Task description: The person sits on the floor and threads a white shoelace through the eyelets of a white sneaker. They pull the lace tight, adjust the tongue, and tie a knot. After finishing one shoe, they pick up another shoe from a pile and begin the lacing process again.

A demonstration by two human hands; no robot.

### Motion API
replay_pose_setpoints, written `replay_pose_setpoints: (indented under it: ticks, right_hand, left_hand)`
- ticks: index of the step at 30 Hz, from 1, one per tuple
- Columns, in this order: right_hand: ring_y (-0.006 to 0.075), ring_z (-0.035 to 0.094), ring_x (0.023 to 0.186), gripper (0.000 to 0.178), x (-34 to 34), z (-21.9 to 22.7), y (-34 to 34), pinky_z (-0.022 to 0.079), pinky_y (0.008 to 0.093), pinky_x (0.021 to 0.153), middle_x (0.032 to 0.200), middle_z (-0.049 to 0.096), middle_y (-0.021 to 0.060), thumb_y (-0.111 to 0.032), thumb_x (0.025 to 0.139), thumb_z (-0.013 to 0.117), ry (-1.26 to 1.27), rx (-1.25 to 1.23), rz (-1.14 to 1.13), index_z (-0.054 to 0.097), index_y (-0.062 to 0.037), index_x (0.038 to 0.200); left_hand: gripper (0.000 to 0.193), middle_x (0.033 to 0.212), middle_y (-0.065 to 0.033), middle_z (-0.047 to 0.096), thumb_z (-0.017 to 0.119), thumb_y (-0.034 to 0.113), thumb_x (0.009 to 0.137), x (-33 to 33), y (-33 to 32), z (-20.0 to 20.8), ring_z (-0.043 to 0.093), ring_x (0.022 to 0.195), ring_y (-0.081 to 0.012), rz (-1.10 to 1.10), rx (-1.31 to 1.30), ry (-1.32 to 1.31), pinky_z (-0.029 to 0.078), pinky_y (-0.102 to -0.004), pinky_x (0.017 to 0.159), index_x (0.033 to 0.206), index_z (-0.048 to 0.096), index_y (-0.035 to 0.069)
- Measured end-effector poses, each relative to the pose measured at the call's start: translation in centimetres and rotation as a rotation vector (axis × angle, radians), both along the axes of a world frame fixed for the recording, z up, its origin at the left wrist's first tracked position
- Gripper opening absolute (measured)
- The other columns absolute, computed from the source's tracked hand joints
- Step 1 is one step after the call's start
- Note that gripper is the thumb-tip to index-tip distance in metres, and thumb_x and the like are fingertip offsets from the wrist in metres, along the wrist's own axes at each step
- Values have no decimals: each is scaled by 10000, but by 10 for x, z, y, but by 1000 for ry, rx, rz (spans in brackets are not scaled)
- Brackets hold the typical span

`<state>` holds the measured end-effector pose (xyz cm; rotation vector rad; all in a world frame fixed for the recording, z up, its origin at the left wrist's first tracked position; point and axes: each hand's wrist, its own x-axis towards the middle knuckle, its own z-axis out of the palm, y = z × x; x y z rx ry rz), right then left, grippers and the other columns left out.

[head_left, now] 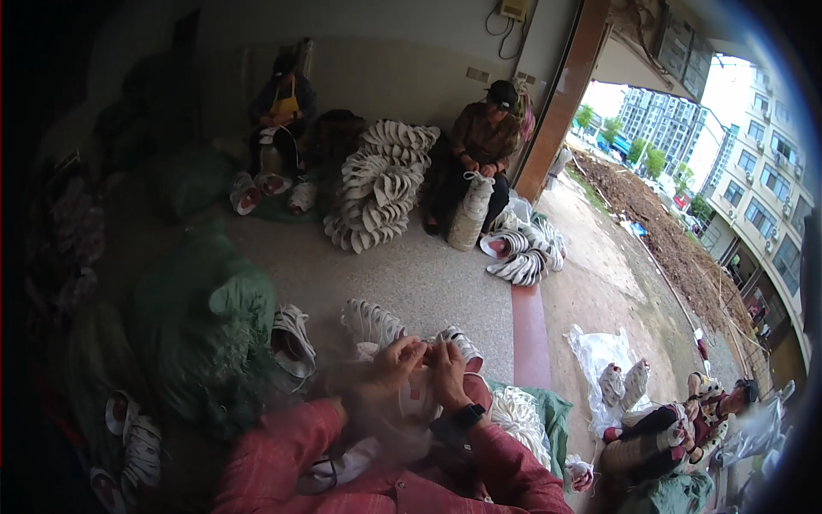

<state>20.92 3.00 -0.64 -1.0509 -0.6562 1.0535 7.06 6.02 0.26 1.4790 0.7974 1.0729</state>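
Observation:
My left hand [397,363] and my right hand [449,372] come together in front of my chest, fingers closed in a pinch. What they pinch is too small to make out. Just below them hangs a whitish piece [414,401] with a small pinkish patch, partly blurred. Beyond my hands lie nested stacks of white shoe uppers [373,320], and one more upper [293,341] rests to their left. A heap of white laces [519,415] sits on green sacking [556,416] to the right of my right forearm, which wears a dark watch [467,416].
Large green sacks [205,325] stand at left, with more uppers [137,441] beside them. Two seated people [279,111] [485,128] work at the back wall near a tall pile of uppers [382,184]. Another person [676,428] sits at right, by a clear plastic bag [591,351].

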Motion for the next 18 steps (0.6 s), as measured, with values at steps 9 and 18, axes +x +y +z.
replay_pose_setpoints:
  ticks: [9,18]
  right_hand:
    - [125,622,812,193,18,-13,7,532,259,699,891,637,61,-179,1037,490,-80,-116,23,575,-23,962]
    - [115,621,789,179,14,-19,9,523,243,674,887,643,53,-160,1023,521,-25,19,4,613,-29,943]
  left_hand:
    - [389,949,-88,711,595,323,986,11,9,-8,679,840,-134,-60,-103,60,537,-269,739,1158,612,-25]
    - [361,911,-67,712,554,327,1006,3,18,-4,663,825,-111,-109,-112,14,515,-254,741,1046,671,-11]
